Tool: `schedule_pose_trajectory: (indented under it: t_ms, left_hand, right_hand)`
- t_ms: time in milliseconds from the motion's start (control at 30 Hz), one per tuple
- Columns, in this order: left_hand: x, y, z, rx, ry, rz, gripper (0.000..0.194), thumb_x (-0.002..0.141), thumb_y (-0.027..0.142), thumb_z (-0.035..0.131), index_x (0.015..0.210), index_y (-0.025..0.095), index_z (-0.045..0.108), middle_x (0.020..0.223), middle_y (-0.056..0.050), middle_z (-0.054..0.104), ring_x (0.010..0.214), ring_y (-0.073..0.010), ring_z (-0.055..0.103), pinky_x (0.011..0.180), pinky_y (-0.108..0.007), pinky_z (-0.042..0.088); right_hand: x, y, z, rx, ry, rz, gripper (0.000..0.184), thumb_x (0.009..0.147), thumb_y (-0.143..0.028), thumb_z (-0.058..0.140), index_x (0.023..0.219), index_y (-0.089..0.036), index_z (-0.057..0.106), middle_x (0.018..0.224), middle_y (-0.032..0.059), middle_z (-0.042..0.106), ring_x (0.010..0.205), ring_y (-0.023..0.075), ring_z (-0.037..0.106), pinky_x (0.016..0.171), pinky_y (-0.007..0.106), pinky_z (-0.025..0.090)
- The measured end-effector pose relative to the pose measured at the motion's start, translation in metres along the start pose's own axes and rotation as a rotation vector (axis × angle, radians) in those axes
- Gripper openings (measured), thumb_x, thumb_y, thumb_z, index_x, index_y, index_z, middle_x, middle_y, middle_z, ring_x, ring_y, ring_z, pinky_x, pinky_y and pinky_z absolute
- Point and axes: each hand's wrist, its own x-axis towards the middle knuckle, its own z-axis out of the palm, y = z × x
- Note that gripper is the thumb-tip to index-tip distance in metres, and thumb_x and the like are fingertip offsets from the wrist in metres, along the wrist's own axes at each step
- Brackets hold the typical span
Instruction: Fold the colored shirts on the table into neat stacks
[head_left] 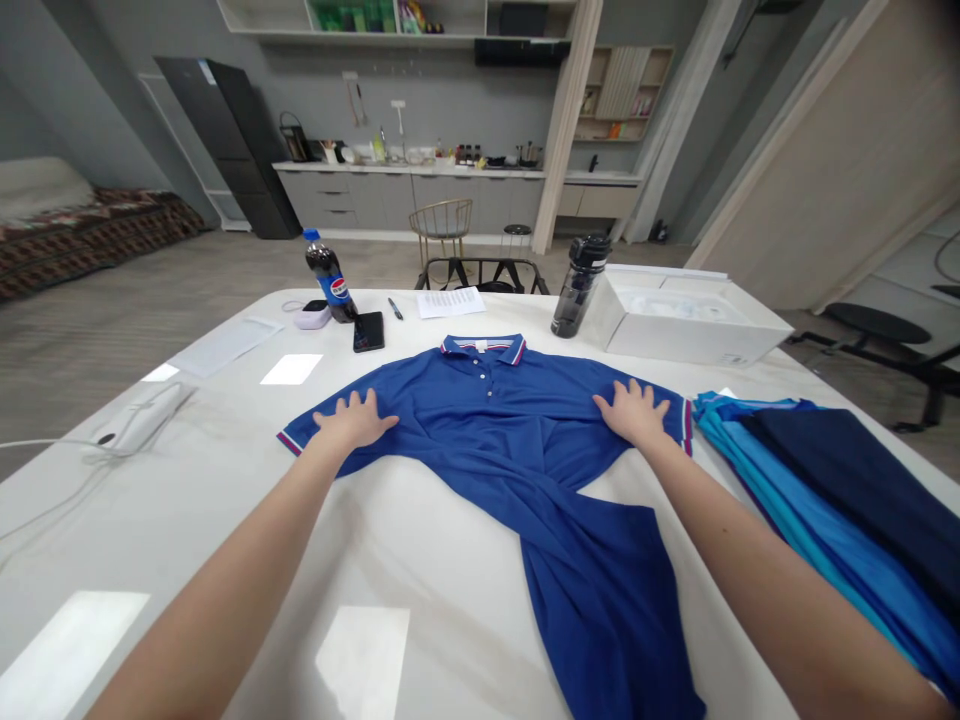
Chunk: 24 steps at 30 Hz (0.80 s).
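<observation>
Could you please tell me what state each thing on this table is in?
Blue knit polo shirt, spread face up, lower body twisted.
Left hand, open, palm down on the shirt's sleeve.
Right hand, open, palm down on the other sleeve.
Plastic Pepsi bottle, upright, capped, holding dark liquid.
Black plastic water bottle, upright, lidded.
White rectangular box, open at the top.
Black smartphone, lying flat, screen dark.

blue polo shirt (pixel 480 420) | face up | sleeves spread | body twisted | white table (pixel 420 560)
</observation>
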Motion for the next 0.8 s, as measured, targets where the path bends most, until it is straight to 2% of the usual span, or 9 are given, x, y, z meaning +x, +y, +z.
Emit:
schedule_pose_trajectory:
  t_ms: [67, 100, 167, 267, 400, 500, 633, 733, 800]
  left_hand:
    - [0.022, 0.022, -0.009, -0.012, 0.098, 0.159, 0.071, 0.097, 0.056, 0.040, 0.158, 0.020, 0.032, 0.161, -0.021, 0.037, 0.143, -0.0403, 0.042, 0.110, -0.061, 0.038]
    - [0.034, 0.034, -0.012, -0.017, 0.160, 0.185, 0.065, 0.100, 0.051, 0.038, 0.156, 0.018, 0.035, 0.157, -0.022, 0.042, 0.139, -0.0386, 0.047, 0.109, -0.058, 0.040]
    - [0.056, 0.055, -0.015, -0.010, 0.247, 0.149, 0.056, 0.101, 0.045, 0.037, 0.148, 0.015, 0.045, 0.147, -0.024, 0.052, 0.133, -0.0384, 0.051, 0.106, -0.055, 0.043]
    - [0.083, 0.075, -0.014, -0.030, 0.231, 0.082, 0.044, 0.101, 0.040, 0.040, 0.133, 0.014, 0.056, 0.132, -0.023, 0.062, 0.122, -0.0366, 0.059, 0.097, -0.048, 0.049]
    - [0.114, 0.088, -0.009, -0.053, 0.266, 0.086, 0.036, 0.101, 0.032, 0.036, 0.125, 0.016, 0.059, 0.117, -0.022, 0.068, 0.110, -0.0346, 0.067, 0.089, -0.045, 0.051]
    - [0.138, 0.099, -0.006, -0.063, 0.331, 0.077, 0.038, 0.102, 0.029, 0.033, 0.125, 0.015, 0.059, 0.114, -0.023, 0.069, 0.109, -0.0355, 0.067, 0.088, -0.046, 0.051]
    - [0.163, 0.110, -0.005, -0.108, 0.380, 0.057, 0.044, 0.103, 0.033, 0.027, 0.131, 0.015, 0.056, 0.114, -0.023, 0.069, 0.109, -0.0368, 0.067, 0.089, -0.047, 0.050]
    - [0.167, 0.111, -0.007, -0.124, 0.364, 0.119, 0.046, 0.104, 0.036, 0.027, 0.133, 0.015, 0.055, 0.118, -0.021, 0.068, 0.112, -0.0355, 0.065, 0.093, -0.046, 0.049]
    - [0.157, 0.110, -0.008, -0.122, 0.352, 0.194, 0.049, 0.103, 0.042, 0.032, 0.139, 0.014, 0.051, 0.125, -0.021, 0.066, 0.118, -0.0352, 0.062, 0.099, -0.046, 0.046]
  right_hand:
    - [0.008, -0.021, -0.004, 0.003, 0.076, -0.112, 0.062, 0.102, -0.055, 0.037, 0.150, -0.016, 0.045, 0.154, 0.0225, 0.042, 0.140, 0.0402, 0.039, 0.110, 0.064, 0.032]
    - [0.013, -0.031, -0.005, 0.020, 0.097, -0.139, 0.060, 0.102, -0.053, 0.039, 0.149, -0.017, 0.045, 0.149, 0.0224, 0.046, 0.136, 0.0385, 0.043, 0.106, 0.061, 0.037]
    - [0.026, -0.049, -0.006, 0.061, 0.098, -0.143, 0.058, 0.101, -0.051, 0.043, 0.150, -0.018, 0.045, 0.143, 0.0218, 0.051, 0.129, 0.0369, 0.051, 0.100, 0.055, 0.044]
    - [0.047, -0.063, -0.001, 0.099, 0.052, -0.109, 0.052, 0.101, -0.047, 0.044, 0.145, -0.019, 0.049, 0.136, 0.0204, 0.053, 0.120, 0.0345, 0.058, 0.093, 0.048, 0.049]
    - [0.072, -0.066, 0.009, 0.099, 0.053, -0.117, 0.035, 0.103, -0.034, 0.038, 0.127, -0.019, 0.060, 0.122, 0.0174, 0.062, 0.107, 0.0308, 0.064, 0.089, 0.044, 0.050]
    - [0.090, -0.067, 0.015, 0.103, 0.104, -0.110, 0.036, 0.104, -0.031, 0.033, 0.125, -0.018, 0.059, 0.116, 0.0189, 0.066, 0.105, 0.0320, 0.065, 0.089, 0.045, 0.048]
    - [0.114, -0.069, 0.020, 0.103, 0.155, -0.070, 0.040, 0.104, -0.031, 0.030, 0.128, -0.017, 0.059, 0.117, 0.0211, 0.067, 0.107, 0.0348, 0.065, 0.091, 0.049, 0.046]
    - [0.122, -0.070, 0.022, 0.111, 0.161, -0.095, 0.043, 0.104, -0.034, 0.030, 0.131, -0.015, 0.058, 0.119, 0.0218, 0.066, 0.109, 0.0349, 0.063, 0.093, 0.048, 0.046]
    - [0.116, -0.069, 0.021, 0.117, 0.168, -0.125, 0.047, 0.105, -0.040, 0.030, 0.135, -0.013, 0.055, 0.123, 0.0232, 0.064, 0.115, 0.0362, 0.060, 0.097, 0.049, 0.044]
